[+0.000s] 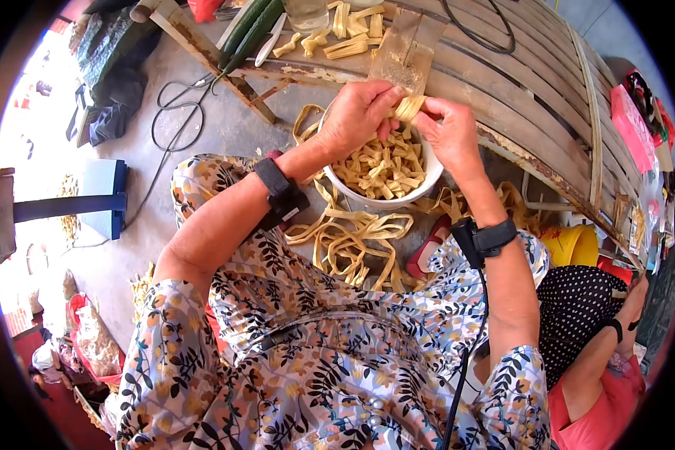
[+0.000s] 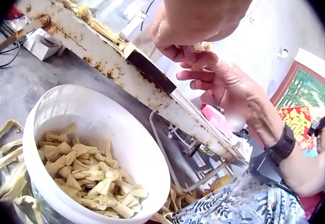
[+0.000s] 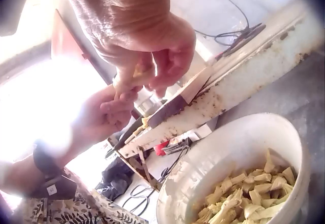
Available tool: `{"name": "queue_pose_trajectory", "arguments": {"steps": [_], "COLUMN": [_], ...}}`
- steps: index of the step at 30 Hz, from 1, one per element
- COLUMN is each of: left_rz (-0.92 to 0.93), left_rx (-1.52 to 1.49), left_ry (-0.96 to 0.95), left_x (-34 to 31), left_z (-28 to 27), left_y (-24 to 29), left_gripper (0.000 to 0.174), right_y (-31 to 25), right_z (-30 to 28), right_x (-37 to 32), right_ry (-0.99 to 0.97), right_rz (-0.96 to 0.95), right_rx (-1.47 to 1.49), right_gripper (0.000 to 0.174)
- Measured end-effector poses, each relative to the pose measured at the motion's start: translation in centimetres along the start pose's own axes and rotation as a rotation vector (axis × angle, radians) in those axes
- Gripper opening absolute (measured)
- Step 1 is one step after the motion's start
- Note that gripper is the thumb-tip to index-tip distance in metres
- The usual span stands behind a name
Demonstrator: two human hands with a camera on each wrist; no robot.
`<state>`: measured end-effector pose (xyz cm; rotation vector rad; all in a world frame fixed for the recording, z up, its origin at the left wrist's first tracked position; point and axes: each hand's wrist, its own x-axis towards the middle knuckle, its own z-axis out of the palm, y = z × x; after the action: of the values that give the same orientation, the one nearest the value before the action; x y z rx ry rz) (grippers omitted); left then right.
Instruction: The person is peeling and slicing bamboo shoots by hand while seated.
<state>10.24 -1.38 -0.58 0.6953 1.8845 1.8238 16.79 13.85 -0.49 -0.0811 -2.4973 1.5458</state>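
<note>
A folded yellowish strip (image 1: 409,109) is pinched between both hands above a white bucket (image 1: 386,202). The left hand (image 1: 356,120) grips its left end with thumb and fingers; the right hand (image 1: 451,135) holds its right side between thumb and fingertips. Knotted yellowish pieces (image 2: 91,176) lie in the bucket below, also visible in the right wrist view. In both wrist views the hands meet, and their fingers hide most of the strip.
A slatted bench (image 1: 502,105) with a small wooden board (image 1: 405,52), tied pieces (image 1: 346,46) and cucumbers (image 1: 251,34) stands beyond the bucket. Loose strips (image 1: 352,236) lie on the floor. Another person (image 1: 592,390) sits at the right.
</note>
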Motion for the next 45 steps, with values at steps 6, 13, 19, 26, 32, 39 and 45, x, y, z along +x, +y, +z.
{"name": "queue_pose_trajectory", "arguments": {"steps": [6,13,19,26,32,39,45], "left_rz": [0.159,0.241,-0.269,-0.303,-0.200,-0.344,-0.001], "left_rx": [0.443,0.446,-0.537,-0.695,-0.299,-0.375,0.363], "left_ry": [-0.036,0.092,0.125,-0.140,-0.188,-0.299,-0.321], "left_x": [-0.3,0.1,0.8,0.9,0.3,-0.4,0.0], "left_z": [0.4,1.4,1.7,-0.1,-0.7,-1.5,-0.6], "left_y": [0.1,-1.5,-0.6,0.4,0.8,-0.3,-0.6], "left_gripper": [0.029,0.028,0.016,0.018,0.024,0.023,0.028], "right_y": [0.5,0.6,0.2,0.1,1.7,1.8,1.9], "right_z": [0.3,1.8,0.8,-0.6,-2.2,-2.9,-1.2], "right_x": [0.0,-0.3,0.6,1.7,2.2,1.5,0.6], "right_ry": [-0.038,0.231,0.207,0.252,0.406,0.358,0.291], "right_rz": [0.070,-0.250,-0.143,0.296,0.206,0.270,0.235], "right_rx": [-0.041,-0.323,0.403,0.817,0.651,0.606,0.353], "right_gripper": [0.012,0.012,0.013,0.016,0.018,0.014,0.018]}}
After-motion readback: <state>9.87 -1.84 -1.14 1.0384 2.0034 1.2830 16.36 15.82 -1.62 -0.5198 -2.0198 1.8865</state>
